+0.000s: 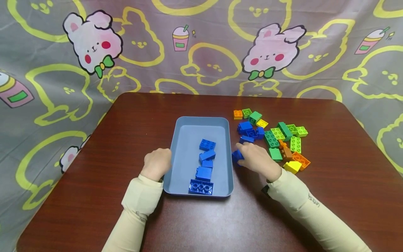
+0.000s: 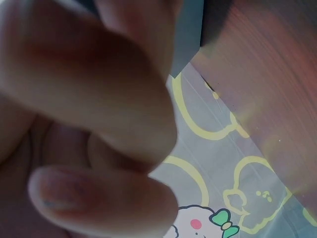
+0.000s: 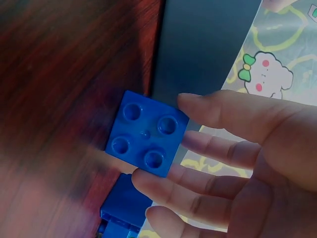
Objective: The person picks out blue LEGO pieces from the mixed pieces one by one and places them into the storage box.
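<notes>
Glossy wood-grained desk [image 1: 201, 224] is gleaming, left hand [image 1: 156, 162] is curling fistlike by a smooth round-cornered tray [image 1: 186, 154], right hand [image 1: 256, 157] is pinching a square studded blue brick [image 3: 146, 135]

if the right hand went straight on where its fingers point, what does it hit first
Likely the side wall of the grey-blue tray, just past the blue brick the right hand pinches; the hand's height is unclear, so it might pass over.

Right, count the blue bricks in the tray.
5, in a rough column: studs-up brick farthest, slanted brick next, small brick mid-column, larger brick nearer, upturned brick nearest in the tray. None looks hidden.
</notes>
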A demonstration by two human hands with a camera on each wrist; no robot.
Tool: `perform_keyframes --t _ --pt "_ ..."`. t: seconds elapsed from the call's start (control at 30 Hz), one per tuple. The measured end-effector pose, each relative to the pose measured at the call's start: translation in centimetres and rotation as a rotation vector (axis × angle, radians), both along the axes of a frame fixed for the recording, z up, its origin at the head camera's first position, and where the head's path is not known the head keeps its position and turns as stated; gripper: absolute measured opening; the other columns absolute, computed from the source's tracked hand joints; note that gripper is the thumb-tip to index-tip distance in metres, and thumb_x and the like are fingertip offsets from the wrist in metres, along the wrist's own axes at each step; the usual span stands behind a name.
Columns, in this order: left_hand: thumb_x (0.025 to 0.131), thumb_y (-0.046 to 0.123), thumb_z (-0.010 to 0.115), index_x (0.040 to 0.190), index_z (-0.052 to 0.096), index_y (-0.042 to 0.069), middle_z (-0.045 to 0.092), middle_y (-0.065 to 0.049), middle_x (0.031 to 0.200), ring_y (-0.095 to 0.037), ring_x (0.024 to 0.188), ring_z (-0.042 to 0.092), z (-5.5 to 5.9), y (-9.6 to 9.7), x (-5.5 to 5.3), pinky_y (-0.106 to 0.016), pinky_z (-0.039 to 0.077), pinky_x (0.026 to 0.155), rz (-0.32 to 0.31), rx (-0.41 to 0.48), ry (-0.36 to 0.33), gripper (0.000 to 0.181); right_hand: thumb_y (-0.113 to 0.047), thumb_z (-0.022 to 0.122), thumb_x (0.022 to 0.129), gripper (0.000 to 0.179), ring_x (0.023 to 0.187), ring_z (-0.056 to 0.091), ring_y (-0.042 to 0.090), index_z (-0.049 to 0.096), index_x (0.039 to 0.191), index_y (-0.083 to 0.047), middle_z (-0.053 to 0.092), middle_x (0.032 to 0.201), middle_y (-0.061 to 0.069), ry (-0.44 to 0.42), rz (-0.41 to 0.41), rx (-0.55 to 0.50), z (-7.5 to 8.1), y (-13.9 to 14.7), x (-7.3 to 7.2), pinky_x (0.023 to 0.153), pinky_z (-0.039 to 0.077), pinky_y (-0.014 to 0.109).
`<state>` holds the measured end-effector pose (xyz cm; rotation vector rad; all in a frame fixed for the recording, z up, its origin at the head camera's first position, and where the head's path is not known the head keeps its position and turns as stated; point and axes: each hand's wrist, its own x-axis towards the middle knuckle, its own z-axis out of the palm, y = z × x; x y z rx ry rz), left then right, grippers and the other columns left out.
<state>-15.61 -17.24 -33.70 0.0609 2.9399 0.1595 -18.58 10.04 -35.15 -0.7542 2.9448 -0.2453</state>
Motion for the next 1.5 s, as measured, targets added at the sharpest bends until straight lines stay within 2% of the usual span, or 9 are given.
perform_keyframes --t 0.27,0.5,0.73,0.93,1.13,1.3,1.5 --pt "0.084 0.001 0.050 0.071 0.062 0.004 0.055 -0.010 0.064 -0.021 0.058 0.055 0.0 0.0 0.0 -0.040 0.043 0.048 0.008 -0.003 -0.010 0.018 -0.015 0.077 0.070 0.038 0.063 0.054 0.020 0.058 0.100 -0.001 0.060 0.081 0.010 0.034 -0.005 0.008 0.4 0.3 0.0 0.048 0.045 0.029" --pt "0.084 0.002 0.050 0.071 0.062 0.004 0.055 -0.011 0.064 -0.022 0.059 0.055 -0.1 0.0 -0.1 -0.040 0.043 0.047 0.007 0.002 -0.006 0.018 -0.017 0.077 0.070 0.037 0.066 0.052 0.020 0.060 0.101 -0.004 0.060 0.081 0.009 0.088 -0.018 0.016 1.5 0.1 -0.1 0.046 0.043 0.027" --pt "0.083 0.001 0.051 0.071 0.063 0.004 0.055 -0.011 0.065 -0.022 0.058 0.055 -0.1 -0.1 0.0 -0.040 0.043 0.047 0.000 0.005 0.001 0.017 -0.017 0.076 0.071 0.037 0.070 0.055 0.022 0.061 0.102 -0.005 0.062 0.085 0.010 0.111 -0.025 -0.010 2.6 -0.5 -0.4 0.051 0.047 0.031" --pt "0.082 0.001 0.053 0.072 0.063 0.003 0.057 -0.011 0.066 -0.022 0.058 0.056 0.0 -0.1 0.1 -0.040 0.044 0.048 -0.001 0.001 -0.007 0.015 -0.017 0.077 0.070 0.036 0.074 0.055 0.024 0.060 0.100 -0.006 0.061 0.086 0.011 0.186 -0.029 -0.006 3.5 -0.8 -0.6 0.057 0.049 0.039" --pt "0.082 0.002 0.054 0.074 0.064 0.003 0.058 -0.012 0.069 -0.023 0.060 0.057 -0.2 -0.1 0.0 -0.041 0.044 0.048 0.000 0.001 -0.006 0.014 -0.013 0.076 0.070 0.031 0.074 0.056 0.024 0.061 0.096 -0.006 0.062 0.084 0.010 0.250 -0.014 -0.042 3.9 -1.1 -0.7 0.055 0.049 0.040" --pt "0.083 0.000 0.051 0.071 0.064 0.004 0.058 -0.012 0.067 -0.023 0.058 0.056 -0.3 -0.1 0.0 -0.041 0.043 0.046 -0.002 0.004 0.010 0.018 -0.011 0.075 0.071 0.032 0.072 0.056 0.024 0.060 0.098 -0.005 0.062 0.085 0.011 0.255 -0.023 -0.053 4.0 -1.6 -1.2 0.054 0.049 0.039" --pt "0.083 0.000 0.049 0.069 0.063 0.004 0.057 -0.012 0.065 -0.023 0.058 0.056 -0.1 -0.1 0.0 -0.040 0.043 0.046 -0.002 0.003 0.013 0.020 -0.011 0.075 0.070 0.041 0.073 0.055 0.026 0.059 0.106 -0.003 0.060 0.089 0.014 0.242 -0.038 -0.008 4.3 -3.1 -1.8 0.054 0.049 0.038"
